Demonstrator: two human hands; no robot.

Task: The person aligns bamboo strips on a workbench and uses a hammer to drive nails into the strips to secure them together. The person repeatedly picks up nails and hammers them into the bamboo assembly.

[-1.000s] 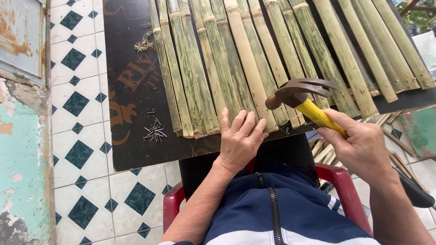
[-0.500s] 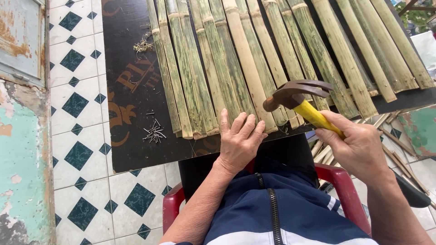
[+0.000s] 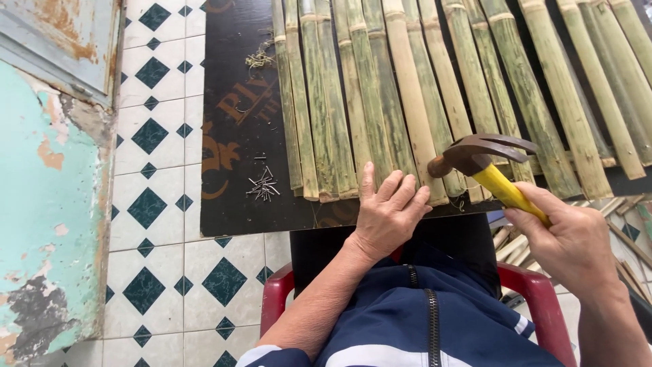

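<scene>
A: Quick status. What's in each hand?

B: Right hand (image 3: 577, 245) is wrapped tight around the yellow handle of a claw hammer (image 3: 489, 166). Head's raised, just above the near ends of the bamboo slats (image 3: 380, 102), claws pointing right. Left hand (image 3: 387, 214) lies palm down, fingers spread flat, holding nothing; its fingertips press on the slat ends at the near edge of the black board (image 3: 238, 136).

A: Which way does the work lie from the hammer?

B: Hammer face points left and down, twd the slat ends just beyond the left fingertips. Handle runs diagonally, from the head back down-right to the right hand. Slats run lengthwise away from the person, side by side, fanning a bit to the right. So the hammer crosses them at an angle.

A: Which hand's nearer the slats?

B: Left, already touching. Right sits off the board's near-right corner, apart from the bamboo; only the hammer head is over it.

A: Nails?

B: Small heap of thin nails (image 3: 262, 185) on the board, left of the slats, nearer the left hand. Can't tell if one's pinched under the fingers.

A: Anything else abt?

B: Board acts as the counter, over a tiled floor (image 3: 153, 204) w/ dark diamonds. Person sits on a red chair (image 3: 275, 292). Peeling green wall (image 3: 47, 204) at left.
</scene>
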